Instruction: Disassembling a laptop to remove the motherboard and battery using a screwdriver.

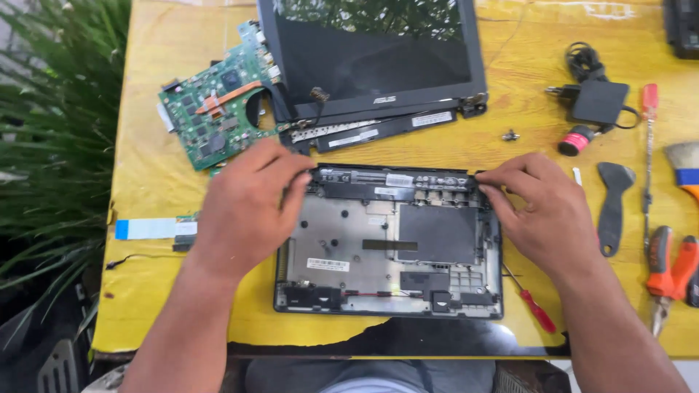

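An opened laptop base [378,251], dark with a grey metal inner plate, lies on the yellow table [153,65] in front of me. A long black battery pack [393,178] sits along its far edge. My left hand [244,207] rests on the base's far left corner, fingertips touching the battery's left end. My right hand [542,207] grips the far right corner, fingers pinching the battery's right end.
Behind the base lie a detached laptop screen [371,54] and a green circuit board [218,109]. A black charger [597,98], red-handled screwdriver [648,145], black pry tool [611,204], orange pliers [673,266] and a brush [684,164] sit right. Another small red screwdriver [535,309] lies near. Plants stand left.
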